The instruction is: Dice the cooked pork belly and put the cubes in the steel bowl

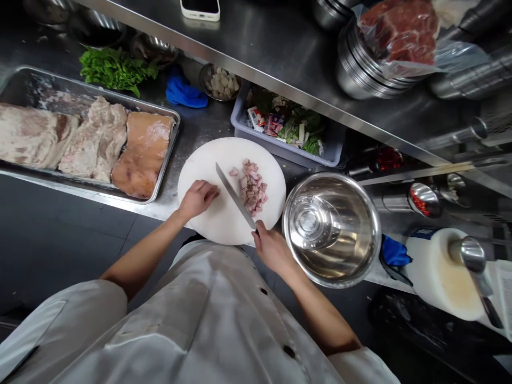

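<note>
Head view: at centre-left, the left hand (199,198) is held half-curled at the white board (222,221); whether anything is gripped cannot be told. At centre, a knife (235,196) is angled beside diced meat (253,189) on the board, its handle clasped by the closed right hand (274,249). At upper centre, printed packets (274,124) are seen, lettering too small to be read.

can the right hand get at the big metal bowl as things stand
Probably yes: the big metal bowl stands just beside the right hand, with nothing visible between them. That hand holds the knife, though, and would likely have to set it down to grip.
</note>
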Tool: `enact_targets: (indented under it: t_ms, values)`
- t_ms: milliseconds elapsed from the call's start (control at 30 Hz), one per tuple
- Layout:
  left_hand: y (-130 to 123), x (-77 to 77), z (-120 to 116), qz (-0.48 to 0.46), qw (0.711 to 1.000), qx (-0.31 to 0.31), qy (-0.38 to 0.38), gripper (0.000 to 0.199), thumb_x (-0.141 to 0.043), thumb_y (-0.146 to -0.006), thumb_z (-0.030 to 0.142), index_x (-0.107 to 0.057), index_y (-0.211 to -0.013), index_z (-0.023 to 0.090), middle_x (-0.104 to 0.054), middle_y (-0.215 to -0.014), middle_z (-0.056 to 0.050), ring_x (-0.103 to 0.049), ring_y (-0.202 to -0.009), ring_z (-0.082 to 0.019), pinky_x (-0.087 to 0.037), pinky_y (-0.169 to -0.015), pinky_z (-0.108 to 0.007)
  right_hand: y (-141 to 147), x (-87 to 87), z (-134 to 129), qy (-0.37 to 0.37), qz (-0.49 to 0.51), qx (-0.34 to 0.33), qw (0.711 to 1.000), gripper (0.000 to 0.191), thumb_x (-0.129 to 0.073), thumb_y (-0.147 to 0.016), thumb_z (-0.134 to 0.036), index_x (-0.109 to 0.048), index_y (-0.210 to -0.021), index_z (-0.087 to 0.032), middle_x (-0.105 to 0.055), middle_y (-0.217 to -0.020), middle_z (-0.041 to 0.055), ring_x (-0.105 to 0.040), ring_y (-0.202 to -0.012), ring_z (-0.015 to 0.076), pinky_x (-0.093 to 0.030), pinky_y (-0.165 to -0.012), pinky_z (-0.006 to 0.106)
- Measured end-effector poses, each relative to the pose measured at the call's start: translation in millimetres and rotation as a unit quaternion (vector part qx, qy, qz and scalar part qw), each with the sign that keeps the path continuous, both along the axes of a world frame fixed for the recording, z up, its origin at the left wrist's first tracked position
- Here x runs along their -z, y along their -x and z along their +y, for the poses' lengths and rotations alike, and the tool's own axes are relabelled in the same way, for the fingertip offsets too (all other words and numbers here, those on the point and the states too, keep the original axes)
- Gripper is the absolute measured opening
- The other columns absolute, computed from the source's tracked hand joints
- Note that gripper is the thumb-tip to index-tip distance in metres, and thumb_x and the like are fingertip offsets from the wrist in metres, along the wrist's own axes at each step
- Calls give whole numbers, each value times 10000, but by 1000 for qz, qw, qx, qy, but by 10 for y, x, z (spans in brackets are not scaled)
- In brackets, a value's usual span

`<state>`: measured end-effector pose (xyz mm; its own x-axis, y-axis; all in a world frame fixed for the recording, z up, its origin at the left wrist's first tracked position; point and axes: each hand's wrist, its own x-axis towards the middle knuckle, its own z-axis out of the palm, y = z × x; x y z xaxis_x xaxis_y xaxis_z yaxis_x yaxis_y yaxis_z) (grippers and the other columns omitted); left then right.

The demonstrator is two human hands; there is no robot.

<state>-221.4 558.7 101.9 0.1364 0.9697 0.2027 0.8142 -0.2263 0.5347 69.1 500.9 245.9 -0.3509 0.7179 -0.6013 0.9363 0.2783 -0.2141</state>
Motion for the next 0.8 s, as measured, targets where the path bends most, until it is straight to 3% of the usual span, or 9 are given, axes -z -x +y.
enact_targets:
  t_ms: [100,167,267,367,433,533,667,733,800]
  values:
    - [-91,35,-82,15,1000,24,-4,181,-479,-957,260,-648,-935,196,-649,-924,-90,-590,-902,-226,-524,-853,-383,45,-180,-125,25,-23,-25,999,290,-355,-1074,-287,-457,-1328,-191,-745,-919,109,-722,-805,272,-428,-648,304]
    - [-115,69,-92,9,1000,23,-3,189,-480,-959,251,-658,-931,196,-653,-915,-87,-595,-888,-218,-528,-839,-373,91,-197,-128,39,-26,-32,998,276,-368,-1068,-274,-451,-1319,-195,-742,-901,107,-723,-797,274,-432,-651,306]
    - [-110,103,-77,-1,1000,29,11,196,-478,-956,238,-661,-900,195,-664,-924,-87,-608,-898,-213,-532,-835,-364,312,5,66,37,8,-39,999,263,-393,-1063,-274,-452,-1303,-184,-738,-905,107,-717,-825,270,-438,-674,302]
    - [-99,86,-81,-3,999,29,26,206,-471,-949,218,-657,-863,200,-669,-907,-80,-613,-896,-212,-529,-845,-366,661,340,408,-4,50,-27,998,267,-390,-1072,-260,-458,-1299,-139,-734,-999,133,-699,-940,256,-444,-755,290]
    - [-90,48,-111,-11,999,28,30,185,-489,-939,223,-659,-867,206,-668,-891,-72,-613,-883,-209,-526,-848,-369,782,460,571,-22,68,-24,997,296,-347,-1087,-255,-439,-1332,-117,-716,-1103,149,-677,-1029,248,-438,-813,283]
    - [-60,6,-183,-26,999,13,15,123,-560,-882,230,-661,-949,207,-672,-972,-82,-608,-960,-231,-516,-903,-404,620,350,523,-22,62,-15,998,376,-347,-1085,-266,-372,-1427,-113,-699,-1163,165,-670,-1042,258,-436,-826,295]
    - [-32,65,-229,-14,1000,8,8,148,-536,-837,153,-650,-918,201,-646,-943,-89,-590,-926,-235,-511,-879,-420,231,36,141,31,22,-33,999,347,-372,-1075,-311,-401,-1393,-174,-731,-974,129,-699,-875,273,-415,-716,304]
    - [-40,113,-218,-4,1000,26,17,163,-494,-852,132,-637,-829,207,-628,-858,-70,-574,-844,-214,-512,-825,-391,261,53,76,56,22,-43,997,284,-380,-1070,-306,-442,-1323,-192,-729,-934,111,-702,-852,266,-396,-681,291]
    - [-51,138,-214,1,999,32,17,181,-478,-866,138,-621,-780,210,-624,-833,-65,-568,-829,-208,-513,-806,-373,451,211,156,56,35,-32,997,270,-380,-1070,-293,-444,-1309,-186,-728,-962,112,-702,-879,262,-395,-680,284]
